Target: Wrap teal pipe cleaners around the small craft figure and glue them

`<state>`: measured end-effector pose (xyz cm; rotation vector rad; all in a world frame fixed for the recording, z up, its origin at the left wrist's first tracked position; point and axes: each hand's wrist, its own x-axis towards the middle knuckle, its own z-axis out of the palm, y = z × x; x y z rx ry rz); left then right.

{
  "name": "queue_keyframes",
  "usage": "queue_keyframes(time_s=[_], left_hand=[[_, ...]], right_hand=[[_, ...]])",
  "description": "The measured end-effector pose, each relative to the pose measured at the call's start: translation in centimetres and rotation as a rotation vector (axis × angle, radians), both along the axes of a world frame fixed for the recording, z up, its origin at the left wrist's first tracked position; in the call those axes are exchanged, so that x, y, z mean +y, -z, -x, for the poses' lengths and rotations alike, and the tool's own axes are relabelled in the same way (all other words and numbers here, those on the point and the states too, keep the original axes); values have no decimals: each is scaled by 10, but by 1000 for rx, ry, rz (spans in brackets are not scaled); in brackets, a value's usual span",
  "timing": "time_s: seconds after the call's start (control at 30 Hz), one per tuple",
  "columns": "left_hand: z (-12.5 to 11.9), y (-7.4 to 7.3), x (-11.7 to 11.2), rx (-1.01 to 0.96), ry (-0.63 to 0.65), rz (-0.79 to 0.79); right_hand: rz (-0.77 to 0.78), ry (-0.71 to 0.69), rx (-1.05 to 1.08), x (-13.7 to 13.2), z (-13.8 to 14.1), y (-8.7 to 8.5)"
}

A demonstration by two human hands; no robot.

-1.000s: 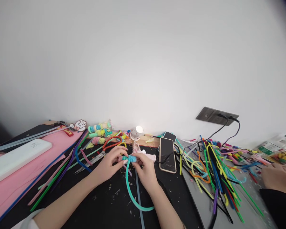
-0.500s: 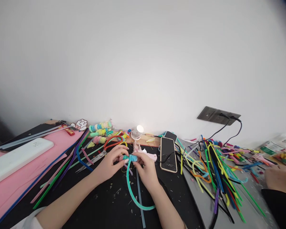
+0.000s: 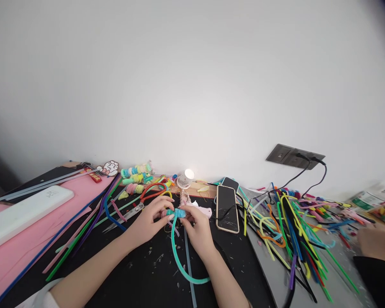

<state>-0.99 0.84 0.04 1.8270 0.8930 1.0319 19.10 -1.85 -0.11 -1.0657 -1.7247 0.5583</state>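
Note:
Between my two hands is a small coil of wound pipe cleaner (image 3: 179,213), blue at the right and green and pink at the left. My left hand (image 3: 157,215) pinches its left end with thumb and fingers. Its right end is gripped by my right hand (image 3: 194,220). From the coil a loose turquoise pipe cleaner tail (image 3: 176,261) curves down and passes under my right forearm. Beneath it a glue stick (image 3: 189,269) lies on the black mat (image 3: 141,273). Just beyond my right hand lies a pale pink glue gun (image 3: 205,211), partly hidden.
Left are scissors (image 3: 134,210), wound pipe cleaner pieces (image 3: 136,171), pink sheets (image 3: 80,201) and a white power strip-like block (image 3: 28,214). A lit lamp (image 3: 186,177) stands by the wall. Right are a phone (image 3: 227,209), many loose pipe cleaners (image 3: 295,231) and another person's hand (image 3: 377,241).
Both my hands keep their hold on the coil with almost no movement. The whole view has shifted very slightly.

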Motion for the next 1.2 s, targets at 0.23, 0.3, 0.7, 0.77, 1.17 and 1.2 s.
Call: queue_keyframes(time_s=[0.23, 0.3, 0.7, 0.77, 1.17, 1.2], left_hand=[[0, 0, -1, 5, -9, -3], [1, 1, 0, 6, -12, -18], [0, -2, -1, -1, -14, -10], [0, -3, -2, -6, -12, -5], [0, -4, -2, -14, -14, 17], [0, -4, -2, -15, -17, 22]], right_hand=[[7, 1, -4, 0, 0, -1], [6, 3, -3, 0, 0, -1], [28, 6, -11, -1, 0, -2], [30, 4, -13, -1, -1, -2], [23, -1, -1, -1, 0, -2], [20, -2, 2, -1, 0, -2]])
